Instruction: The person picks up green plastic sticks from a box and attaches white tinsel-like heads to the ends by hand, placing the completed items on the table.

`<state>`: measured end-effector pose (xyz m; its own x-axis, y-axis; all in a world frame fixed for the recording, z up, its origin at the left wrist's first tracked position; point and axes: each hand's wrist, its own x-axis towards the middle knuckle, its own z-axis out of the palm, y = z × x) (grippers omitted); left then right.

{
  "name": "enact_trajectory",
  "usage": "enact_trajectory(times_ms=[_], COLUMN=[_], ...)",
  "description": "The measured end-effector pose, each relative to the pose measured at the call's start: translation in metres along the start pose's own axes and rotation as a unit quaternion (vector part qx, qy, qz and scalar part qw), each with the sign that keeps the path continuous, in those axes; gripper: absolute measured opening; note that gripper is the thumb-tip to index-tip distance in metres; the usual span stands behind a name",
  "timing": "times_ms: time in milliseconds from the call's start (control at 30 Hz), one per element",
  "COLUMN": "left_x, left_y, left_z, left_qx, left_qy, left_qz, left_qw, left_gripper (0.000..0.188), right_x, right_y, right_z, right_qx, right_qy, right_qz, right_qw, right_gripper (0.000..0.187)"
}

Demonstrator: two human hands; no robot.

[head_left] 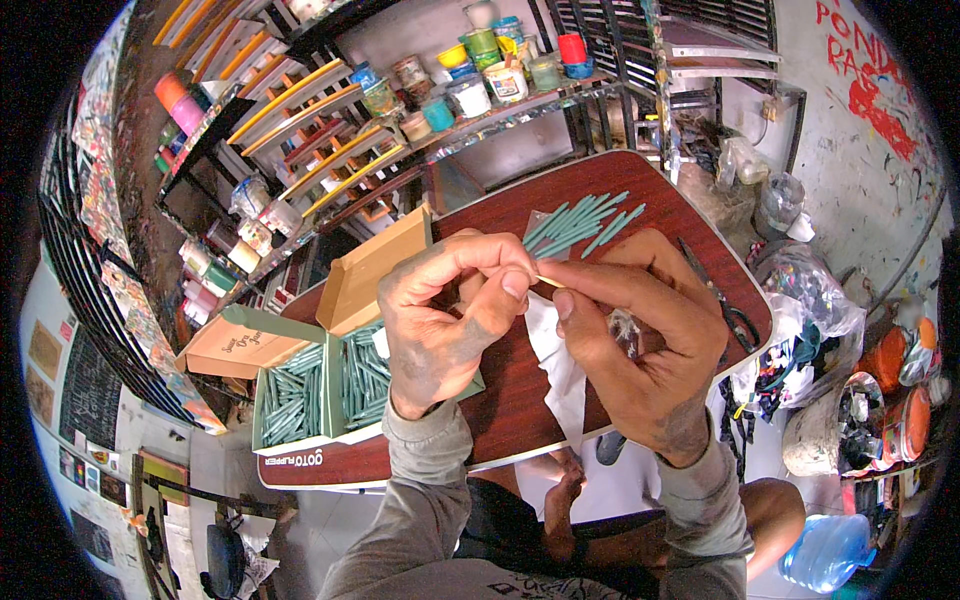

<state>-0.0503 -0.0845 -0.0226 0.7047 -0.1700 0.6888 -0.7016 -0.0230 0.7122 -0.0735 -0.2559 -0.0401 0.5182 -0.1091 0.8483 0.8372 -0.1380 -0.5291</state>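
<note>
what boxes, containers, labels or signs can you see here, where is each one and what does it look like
Open cardboard box: board's left end, green outside, tan flaps, packed with green sticks.
Jars and tubs: shelf beyond the board, round, many colours, some labelled.
Red painted lettering: white wall, upper right.
Black chalkboard sign: far left wall, rectangular.
Blue water jug: floor, lower right.

Dark red board (520, 400): green box (320, 390) at left edge, teal sticks (580, 228) at far edge, scissors (722, 300) right, white paper (560, 365) near edge.
</note>
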Motion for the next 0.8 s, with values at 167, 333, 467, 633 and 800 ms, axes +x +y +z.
enact_trajectory(times_ms=[167, 333, 467, 633, 800], left_x=[0.0, 0.0007, -0.0005, -0.0003, -0.0014], left_y=[0.0003, 0.001, 0.0021, -0.0025, 0.0059], left_z=[-0.0037, -0.0011, -0.0017, -0.0007, -0.005], left_qx=[0.02, 0.016, 0.012, 0.0, 0.024], left_qy=[-0.016, -0.014, -0.015, -0.022, -0.022], left_qz=[0.01, 0.008, 0.001, 0.008, -0.005], left_qw=[1.0, 1.0, 1.0, 1.0, 0.999], left_gripper=[0.008, 0.008, 0.008, 0.007, 0.007], right_x=[0.001, 0.0006, -0.002, -0.0032, -0.0015], right_y=[-0.0003, -0.0013, 0.0011, 0.0031, -0.0015], right_z=[-0.0002, 0.0003, -0.0014, -0.0017, 0.0012], right_qx=[0.005, 0.001, 0.004, 0.001, 0.025], right_qy=[-0.002, 0.003, -0.015, -0.014, -0.012], right_qz=[-0.004, -0.005, 0.003, 0.003, 0.008], right_qw=[1.0, 1.0, 1.0, 1.0, 1.0], right_gripper=[0.024, 0.024, 0.021, 0.021, 0.022])
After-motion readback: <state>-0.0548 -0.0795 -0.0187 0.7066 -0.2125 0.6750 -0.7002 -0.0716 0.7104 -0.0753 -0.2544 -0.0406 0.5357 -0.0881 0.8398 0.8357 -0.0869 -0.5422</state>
